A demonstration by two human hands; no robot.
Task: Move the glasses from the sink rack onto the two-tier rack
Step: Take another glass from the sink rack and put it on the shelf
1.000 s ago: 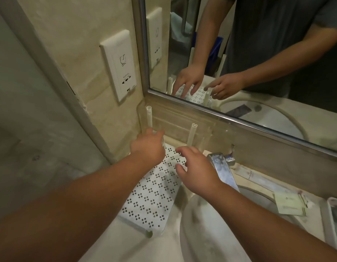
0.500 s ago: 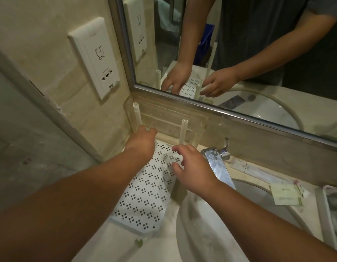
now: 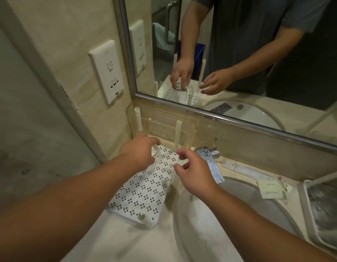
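Glass set down on the rack

Left hand (image 3: 140, 155) grips a glass (image 3: 155, 152) on the two-tier rack (image 3: 143, 193); right hand (image 3: 195, 172) hovers loosely curled, holding nothing. A clumsy release could topple it.

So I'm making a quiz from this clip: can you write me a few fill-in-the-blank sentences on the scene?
1. The left hand grips a clear ____ over the perforated shelf.
2. The right hand holds ____.
3. The chrome faucet stands beside the ____ hand.
4. Above the counter hangs a ____ reflecting both hands.

Missing: glass; nothing; right; mirror
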